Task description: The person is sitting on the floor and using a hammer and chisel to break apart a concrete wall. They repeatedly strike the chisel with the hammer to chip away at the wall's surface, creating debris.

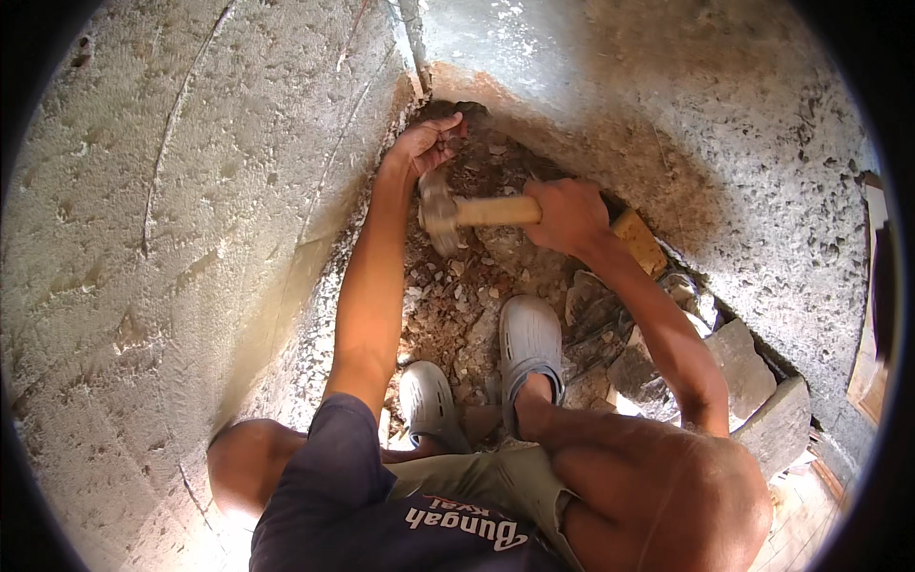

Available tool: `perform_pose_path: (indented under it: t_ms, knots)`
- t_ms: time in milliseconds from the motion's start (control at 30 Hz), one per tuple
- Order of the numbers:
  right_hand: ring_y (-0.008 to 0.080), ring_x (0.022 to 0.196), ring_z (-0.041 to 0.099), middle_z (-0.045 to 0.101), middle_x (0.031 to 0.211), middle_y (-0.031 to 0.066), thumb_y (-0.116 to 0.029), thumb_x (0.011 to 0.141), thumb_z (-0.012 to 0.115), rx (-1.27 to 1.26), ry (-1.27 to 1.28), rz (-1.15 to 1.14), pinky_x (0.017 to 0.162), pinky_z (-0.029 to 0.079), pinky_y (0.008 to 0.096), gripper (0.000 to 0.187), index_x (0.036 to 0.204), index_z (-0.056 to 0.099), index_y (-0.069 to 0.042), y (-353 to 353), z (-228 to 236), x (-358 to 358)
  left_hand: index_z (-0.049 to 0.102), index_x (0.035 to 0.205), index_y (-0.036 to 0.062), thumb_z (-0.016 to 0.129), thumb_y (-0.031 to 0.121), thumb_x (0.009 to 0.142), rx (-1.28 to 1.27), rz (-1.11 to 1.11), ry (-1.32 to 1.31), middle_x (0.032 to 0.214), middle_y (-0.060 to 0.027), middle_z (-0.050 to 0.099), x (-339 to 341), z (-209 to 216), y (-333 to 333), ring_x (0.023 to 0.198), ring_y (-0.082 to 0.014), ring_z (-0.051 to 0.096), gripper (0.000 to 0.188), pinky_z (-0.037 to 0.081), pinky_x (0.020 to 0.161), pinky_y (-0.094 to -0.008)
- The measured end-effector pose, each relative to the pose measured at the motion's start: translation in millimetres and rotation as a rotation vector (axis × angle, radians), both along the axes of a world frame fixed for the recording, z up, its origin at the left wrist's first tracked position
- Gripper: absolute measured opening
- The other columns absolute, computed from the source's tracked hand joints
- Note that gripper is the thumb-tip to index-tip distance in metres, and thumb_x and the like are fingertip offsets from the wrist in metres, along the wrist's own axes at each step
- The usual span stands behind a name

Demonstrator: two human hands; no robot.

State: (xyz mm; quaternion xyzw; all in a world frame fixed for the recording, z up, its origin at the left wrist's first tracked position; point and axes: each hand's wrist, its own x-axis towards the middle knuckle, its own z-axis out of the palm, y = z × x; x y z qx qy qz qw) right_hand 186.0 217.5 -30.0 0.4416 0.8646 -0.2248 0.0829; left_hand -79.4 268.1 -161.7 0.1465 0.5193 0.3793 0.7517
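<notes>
My right hand (570, 215) is wrapped round the wooden handle of a hammer (498, 211). The hammer's metal head points left and is smeared by motion, just below my left hand. Up in the corner where the two walls meet, my left hand (431, 143) has its fingers curled in, with the thumb on top. Whatever it grips, if anything, is hidden. Beneath both hands lies a dark hollow of broken rubble and soil (467, 272), with a dark gap in the corner beyond my left fingers.
Rough plastered walls rise on the left (219, 191) and right (705, 124). A yellowish block (639, 243) sits beside my right wrist. Grey stone slabs (743, 372) lean along the right wall. My feet, in grey clogs (531, 334), stand on the rubble.
</notes>
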Motion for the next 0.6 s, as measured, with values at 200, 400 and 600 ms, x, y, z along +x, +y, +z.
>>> perform_pose_path:
  t_ms: [200, 400, 600]
  knots:
    - [0.0397, 0.086, 0.071, 0.072, 0.086, 0.0216, -0.029, 0.08, 0.068, -0.026, -0.18, -0.142, 0.083, 0.056, 0.0498, 0.032, 0.097, 0.073, -0.003, 13, 11, -15, 0.066, 0.091, 0.0059, 0.07, 0.032, 0.096, -0.02, 0.003, 0.045, 0.079, -0.0045, 0.069, 6, -18, 1, 0.062, -0.0101, 0.059, 0.026, 0.046, 0.051, -0.0231]
    - [0.0426, 0.09, 0.07, 0.072, 0.091, 0.0248, -0.03, 0.081, 0.067, 0.084, -0.202, -0.172, 0.083, 0.056, 0.0505, 0.033, 0.094, 0.073, -0.001, -29, 19, -15, 0.071, 0.09, 0.0, 0.067, 0.038, 0.095, 0.382, -0.511, 1.067, 0.079, -0.0113, 0.07, 3, 6, -4, 0.074, -0.0228, 0.065, 0.038, 0.055, 0.071, -0.039]
    - [0.0436, 0.088, 0.069, 0.071, 0.089, 0.0254, -0.028, 0.082, 0.07, 0.082, -0.08, -0.189, 0.081, 0.055, 0.0515, 0.032, 0.101, 0.074, -0.002, -49, 41, -13, 0.067, 0.097, 0.0004, 0.06, 0.019, 0.09, 0.067, -0.498, 0.865, 0.09, -0.0147, 0.07, 12, 13, -30, 0.074, -0.0242, 0.067, 0.021, 0.054, 0.06, -0.0408]
